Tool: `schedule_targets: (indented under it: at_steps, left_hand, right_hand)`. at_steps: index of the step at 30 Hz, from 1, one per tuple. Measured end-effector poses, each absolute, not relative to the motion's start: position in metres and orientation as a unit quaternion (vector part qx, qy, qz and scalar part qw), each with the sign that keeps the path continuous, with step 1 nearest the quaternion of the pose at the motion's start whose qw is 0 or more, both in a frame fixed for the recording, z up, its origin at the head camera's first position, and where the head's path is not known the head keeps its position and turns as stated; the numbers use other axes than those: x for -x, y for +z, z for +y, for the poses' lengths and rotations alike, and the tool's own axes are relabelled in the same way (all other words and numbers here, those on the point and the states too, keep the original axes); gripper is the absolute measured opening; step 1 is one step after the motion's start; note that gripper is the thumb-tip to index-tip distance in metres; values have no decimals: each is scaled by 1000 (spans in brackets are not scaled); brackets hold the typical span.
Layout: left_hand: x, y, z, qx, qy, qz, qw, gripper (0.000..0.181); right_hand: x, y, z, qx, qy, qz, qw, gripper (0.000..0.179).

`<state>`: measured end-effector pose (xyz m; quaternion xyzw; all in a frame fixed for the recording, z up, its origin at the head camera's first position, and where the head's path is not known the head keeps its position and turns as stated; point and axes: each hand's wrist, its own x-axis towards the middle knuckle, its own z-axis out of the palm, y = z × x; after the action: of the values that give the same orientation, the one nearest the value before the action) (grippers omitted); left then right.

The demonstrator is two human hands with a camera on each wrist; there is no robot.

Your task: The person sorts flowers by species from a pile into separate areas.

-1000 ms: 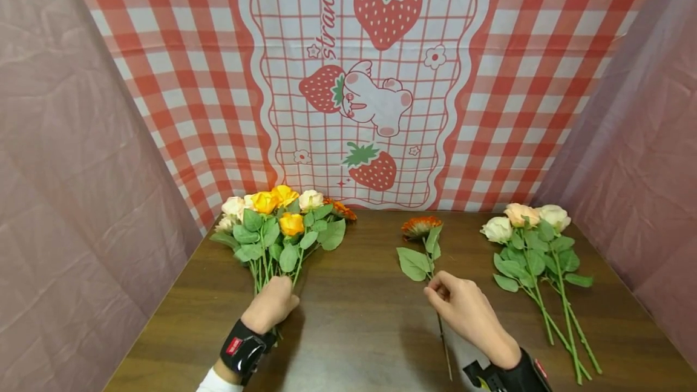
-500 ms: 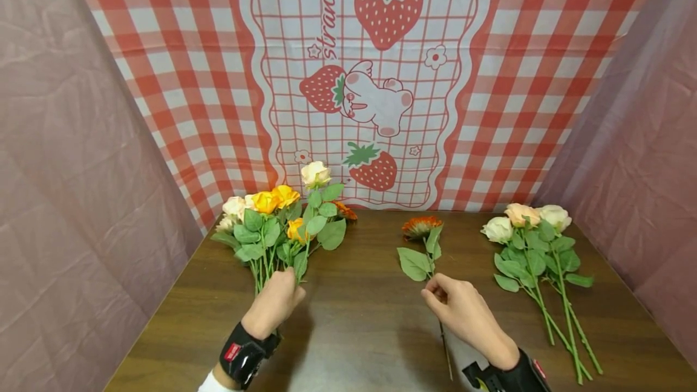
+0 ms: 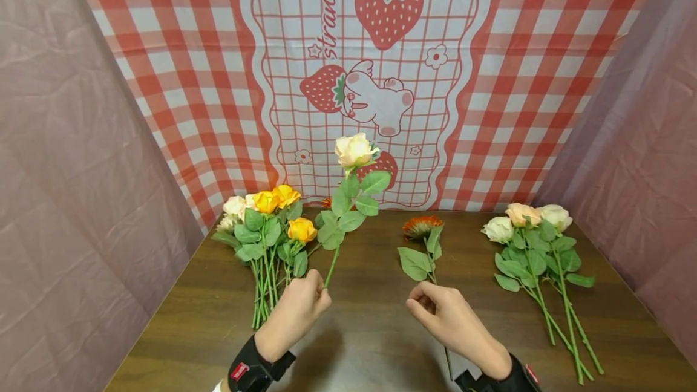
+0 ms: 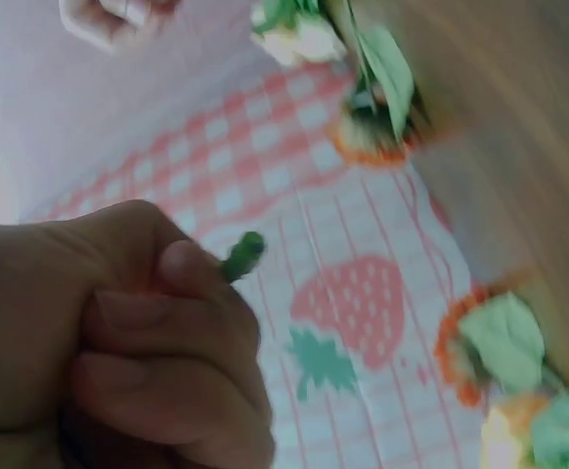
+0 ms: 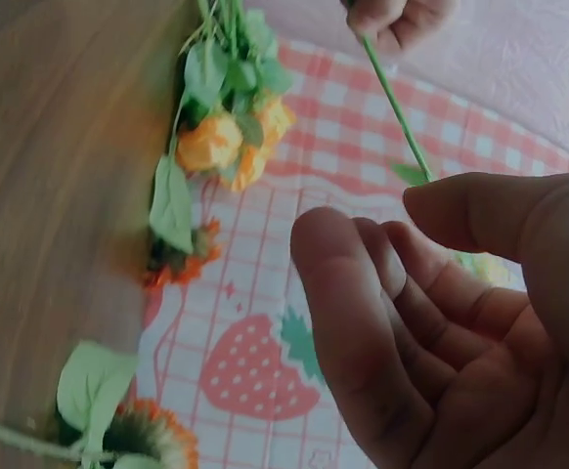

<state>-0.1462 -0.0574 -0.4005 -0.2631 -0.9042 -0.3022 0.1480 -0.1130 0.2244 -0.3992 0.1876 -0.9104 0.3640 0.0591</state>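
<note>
A cream rose [image 3: 354, 151] on a leafy green stem stands raised and tilted right, its stem gripped by my left hand [image 3: 296, 314]. In the left wrist view the fingers [image 4: 167, 332] curl round that stem, whose cut green end [image 4: 245, 254] pokes out. My right hand [image 3: 456, 326] hovers over the table, thumb and fingers bent with a gap between them and nothing held, as the right wrist view confirms. Just beyond it lies an orange flower [image 3: 422, 228], part of its stem hidden by that hand.
Several yellow and pale roses [image 3: 267, 202] lie bunched at the left of the wooden table [image 3: 370, 331], another orange flower [image 5: 189, 254] beside them. Pale roses [image 3: 523, 215] with long crossing stems lie on the right. A strawberry-print cloth [image 3: 389, 8] hangs behind.
My left hand has lifted the cream rose out of the left bunch and carried it up and to the right. My right hand has shifted slightly left and down.
</note>
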Motion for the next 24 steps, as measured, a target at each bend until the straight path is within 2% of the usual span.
schedule_targets:
  at_steps: [8,16,24]
  left_hand:
    - [124,-406,-30,322,-361,-866,124,16]
    - [109,-414,-13,376,-407,-828,85,16]
    - [102,-418,-4,401,-409,-809,135,18]
  right_hand:
    - [102,-393,208,-277,450,-849,26,19]
    - [91,-392,193,-308,493,-812,60,22]
    - [89,-396,187,-263,523,-808,67,13]
